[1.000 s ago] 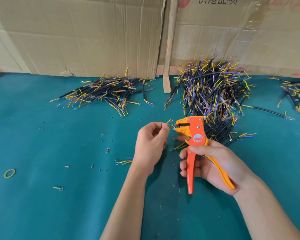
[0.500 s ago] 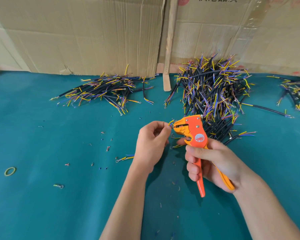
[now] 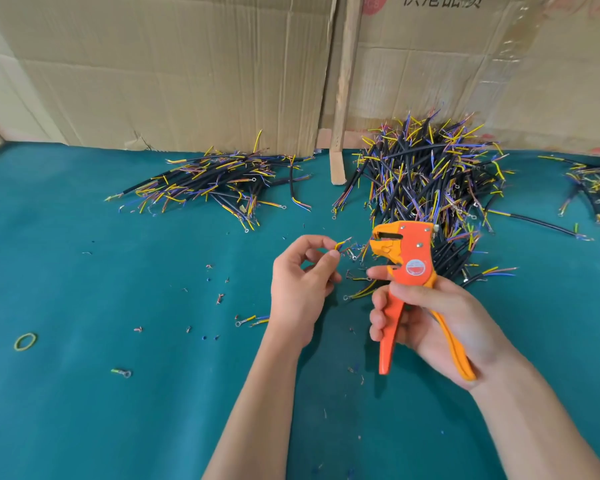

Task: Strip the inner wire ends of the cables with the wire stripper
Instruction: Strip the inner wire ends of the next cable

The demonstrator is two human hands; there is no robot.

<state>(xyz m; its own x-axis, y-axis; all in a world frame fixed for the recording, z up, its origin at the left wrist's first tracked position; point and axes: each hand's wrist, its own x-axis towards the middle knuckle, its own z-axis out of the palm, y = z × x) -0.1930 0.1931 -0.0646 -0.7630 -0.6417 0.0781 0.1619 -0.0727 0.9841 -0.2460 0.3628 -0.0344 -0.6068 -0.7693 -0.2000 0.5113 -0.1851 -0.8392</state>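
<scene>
Pulling clear of the stripper (image 3: 404, 252), the wires (image 3: 342, 244) now sit just beside its parted jaws. Left hand (image 3: 303, 282) pinches them; right hand (image 3: 426, 317) grips the handles. That squeeze looks finished.

cardboard box (image 3: 465, 64): printed Chinese characters, top cut off | wire stripper (image 3: 409, 258) round label: unreadable

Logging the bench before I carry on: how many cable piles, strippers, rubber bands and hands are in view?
Cable piles: 3 (left pile, middle pile, right pile, cut by the frame edge)
Stripper: 1
Rubber band: 1
Hands: 2 (left hand, right hand)
Total: 7
</scene>
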